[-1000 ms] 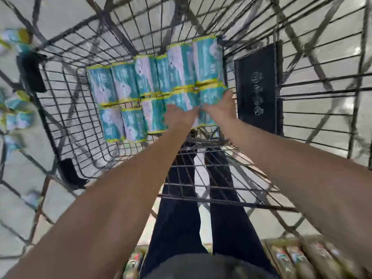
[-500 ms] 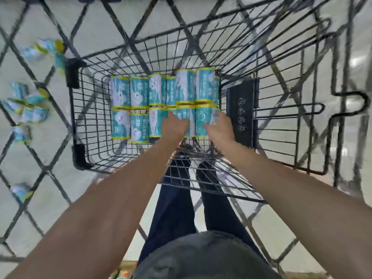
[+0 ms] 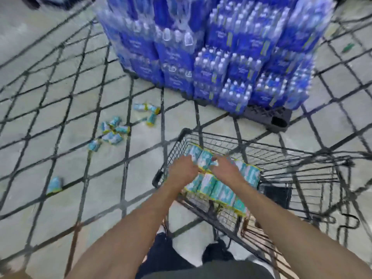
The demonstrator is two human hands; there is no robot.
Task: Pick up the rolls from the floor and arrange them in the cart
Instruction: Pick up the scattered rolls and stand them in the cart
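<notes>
Teal and white rolls with yellow ends [image 3: 219,190] lie packed in two rows at the left end of the black wire cart [image 3: 281,147]. My left hand [image 3: 182,172] and my right hand [image 3: 227,170] both rest on top of the far row, fingers laid over the rolls. The picture is blurred, so the finger positions are unclear. More rolls lie on the tiled floor to the left: a cluster [image 3: 113,131], a few [image 3: 148,111] farther back, one [image 3: 94,145] nearer, and a lone roll [image 3: 54,185] at the far left.
A tall stack of blue water-bottle packs [image 3: 231,57] stands on a dark pallet [image 3: 269,117] just beyond the cart. A black panel [image 3: 277,195] sits inside the cart to the right of the rolls. My legs and shoes are below.
My view has swung up and left, bringing the water stack into sight. Both hands have shifted from the near row's right end to the far row of rolls.
</notes>
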